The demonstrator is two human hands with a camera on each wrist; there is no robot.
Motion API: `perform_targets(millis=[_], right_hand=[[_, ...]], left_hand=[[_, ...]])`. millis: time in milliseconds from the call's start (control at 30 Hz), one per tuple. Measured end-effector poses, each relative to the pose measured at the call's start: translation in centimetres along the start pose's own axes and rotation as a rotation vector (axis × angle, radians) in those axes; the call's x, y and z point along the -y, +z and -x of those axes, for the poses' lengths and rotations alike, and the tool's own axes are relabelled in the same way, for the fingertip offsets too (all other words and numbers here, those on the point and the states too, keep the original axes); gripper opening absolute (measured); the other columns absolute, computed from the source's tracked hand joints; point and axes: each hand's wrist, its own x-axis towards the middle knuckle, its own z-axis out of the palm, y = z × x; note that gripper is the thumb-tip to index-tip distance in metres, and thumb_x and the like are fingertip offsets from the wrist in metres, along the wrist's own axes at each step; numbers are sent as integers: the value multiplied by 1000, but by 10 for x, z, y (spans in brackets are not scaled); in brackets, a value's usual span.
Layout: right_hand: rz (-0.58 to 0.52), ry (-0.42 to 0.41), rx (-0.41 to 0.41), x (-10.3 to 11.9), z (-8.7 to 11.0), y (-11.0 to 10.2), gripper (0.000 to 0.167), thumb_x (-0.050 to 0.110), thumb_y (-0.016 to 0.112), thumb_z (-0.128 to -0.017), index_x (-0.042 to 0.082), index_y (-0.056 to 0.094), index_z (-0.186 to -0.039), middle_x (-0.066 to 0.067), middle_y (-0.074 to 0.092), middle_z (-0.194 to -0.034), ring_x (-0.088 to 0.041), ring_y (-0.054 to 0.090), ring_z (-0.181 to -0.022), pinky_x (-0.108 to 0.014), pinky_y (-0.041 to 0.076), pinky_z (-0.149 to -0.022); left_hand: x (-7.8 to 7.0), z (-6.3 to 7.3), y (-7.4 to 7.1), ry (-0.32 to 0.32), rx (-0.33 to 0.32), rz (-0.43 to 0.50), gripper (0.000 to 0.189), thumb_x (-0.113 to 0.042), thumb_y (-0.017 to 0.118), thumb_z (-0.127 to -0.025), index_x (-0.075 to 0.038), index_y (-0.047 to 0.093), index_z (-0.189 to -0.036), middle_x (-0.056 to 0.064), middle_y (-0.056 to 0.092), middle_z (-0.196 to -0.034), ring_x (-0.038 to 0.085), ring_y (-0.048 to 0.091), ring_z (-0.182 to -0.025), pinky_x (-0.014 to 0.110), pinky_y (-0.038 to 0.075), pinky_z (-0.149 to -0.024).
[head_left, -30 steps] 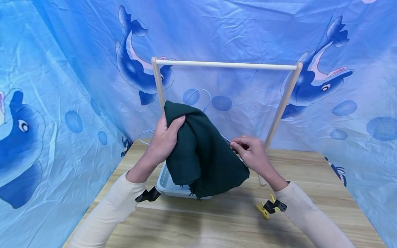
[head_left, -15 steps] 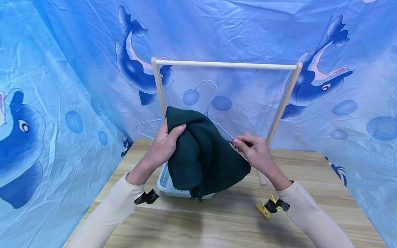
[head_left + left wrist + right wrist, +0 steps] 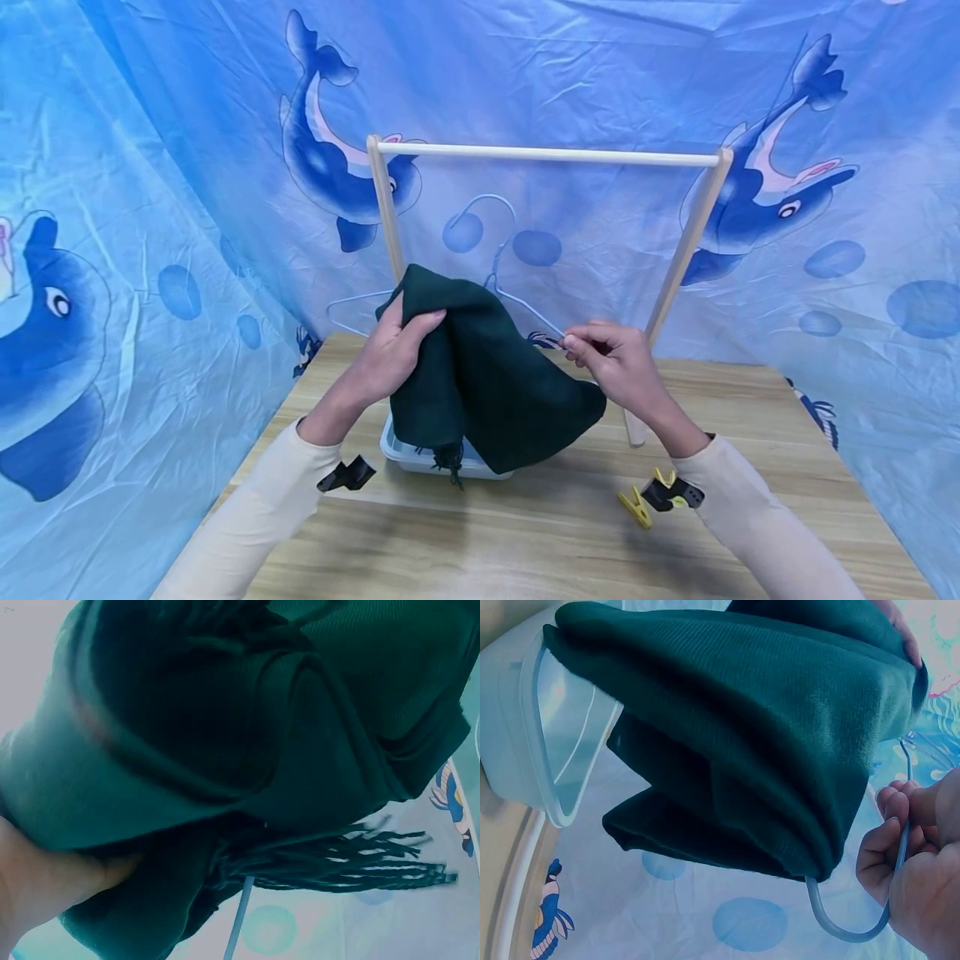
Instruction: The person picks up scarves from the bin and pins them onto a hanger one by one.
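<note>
- Hands, two: the left hand (image 3: 390, 350), left of centre, is grasping one cloth (image 3: 487, 367), its grip bunching the upper left part; the right hand (image 3: 611, 362), right of centre, is pinching one hanger (image 3: 498, 254) by its sloping wire, its grip closing with thumb and fingertips.
- Cloth is hanging mid-frame: dark green, finely ribbed, folding softly, dark fringe dangling from its lower edge.
- Hanger is showing pale blue, slender and smooth, its neck twisting, its hook curving above the cloth; the middle part is passing behind the fabric.
- Tub, one: pale blue, smooth tub (image 3: 420, 462), round-cornered, is sitting lower centre, the cloth covering most of it.
- Rack, one: white round bar (image 3: 547, 155) is spanning two wooden uprights, upper centre.
- Yellow clips: one clip (image 3: 634, 507) is lying lower right on the wood-grained tabletop (image 3: 555, 542); more yellow is peeking from behind the black wrist mount (image 3: 663, 493), number unclear.
</note>
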Motion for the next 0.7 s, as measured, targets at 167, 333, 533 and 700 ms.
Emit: perform_targets(millis=[167,333,533,700], right_hand=[[-2,-7,14,2,-2,0,15,-12,64,-93,-3,77,-95,-7,66,-77,-12,58,-64,-19,51,-61],[-13,-3,27,3,-3,-1,15,-11,63,-94,-4,76,-95,-7,66,-77,-12,58,-65,-20,51,-61],[4,-28,9,6,-5,-5,17,-13,63,-94,-3,76,-96,-6,64,-77,-13,56,-64,-20,49,-59],[12,-43,-6,12,-9,-10,17,-14,63,-93,-5,77,-98,-8,65,-76,-12,57,-64,-19,48,-59]], left_hand=[[5,2,-2,8,10,22,31,-16,39,-108,4,48,-130,10,52,-116,20,53,-108,33,41,-97],[8,3,-4,20,12,48,35,-19,40,-108,5,50,-130,6,55,-115,18,55,-108,30,42,-97],[10,8,-7,-5,-36,80,33,-18,41,-109,5,51,-131,2,58,-115,15,58,-108,27,44,-98],[10,12,-10,-44,-92,119,27,-17,45,-108,1,54,-126,2,62,-111,15,62,-105,26,47,-97]])
